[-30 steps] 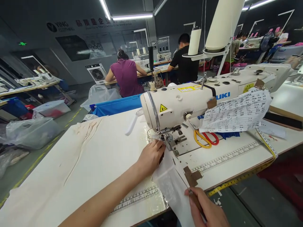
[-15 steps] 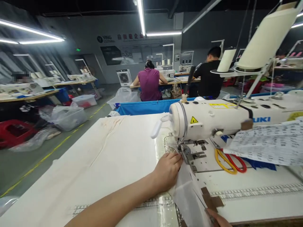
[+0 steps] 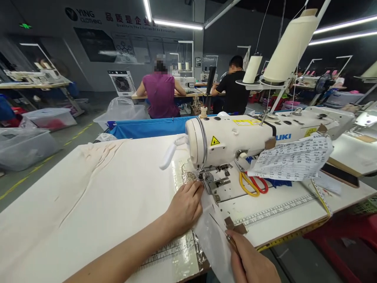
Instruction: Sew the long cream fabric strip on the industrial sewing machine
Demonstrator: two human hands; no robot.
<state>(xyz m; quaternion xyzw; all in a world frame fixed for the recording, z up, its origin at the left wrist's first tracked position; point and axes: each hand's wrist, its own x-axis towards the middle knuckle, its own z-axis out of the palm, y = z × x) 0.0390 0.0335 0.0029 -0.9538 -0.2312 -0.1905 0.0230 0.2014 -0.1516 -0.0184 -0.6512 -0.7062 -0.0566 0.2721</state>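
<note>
My left hand (image 3: 186, 206) is beside the presser foot (image 3: 203, 177) of a white sewing machine (image 3: 226, 137). Its fingers are bunched together on the upper end of a thin white fabric strip (image 3: 210, 239). The strip runs from the needle area down over the table's front edge. At the lower right, my right hand (image 3: 250, 255) is closed around a thin pointed metal tool (image 3: 225, 232). The tool's tip points up and left, over the strip. What the right fingers may also grip of the fabric is hidden.
Yellow-and-red-handled scissors (image 3: 253, 184) lie right of the needle area, beside a hanging sheet of written paper (image 3: 291, 157). Pale fabric (image 3: 97, 157) spreads over the left of the table. Thread cones (image 3: 290, 47) stand above the machine. Two people sit working beyond a blue cloth trough (image 3: 141, 127).
The view has swung to the right, so everything appears further left. More of my right hand and its tool now shows. My left hand stays by the presser foot.
</note>
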